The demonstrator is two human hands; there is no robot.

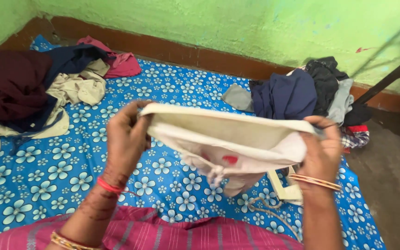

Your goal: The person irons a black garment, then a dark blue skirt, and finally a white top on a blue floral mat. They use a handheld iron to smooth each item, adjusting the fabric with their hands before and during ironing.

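Observation:
I hold a cream-white cloth garment (228, 136) stretched between both hands above a blue bedsheet with white flowers (47, 171). My left hand (126, 139) grips its left edge, with a red thread at the wrist. My right hand (322, 150) grips the right edge and wears thin bangles. The cloth hangs folded, with red marks on its inner side and a drawstring dangling below. My pink striped garment fills the bottom of the view.
A heap of maroon, navy, beige and pink clothes (33, 88) lies at the left. Another pile of navy, black and grey clothes (306, 90) lies at the back right. A green wall (237, 28) stands behind, and bare floor (390, 176) at the right.

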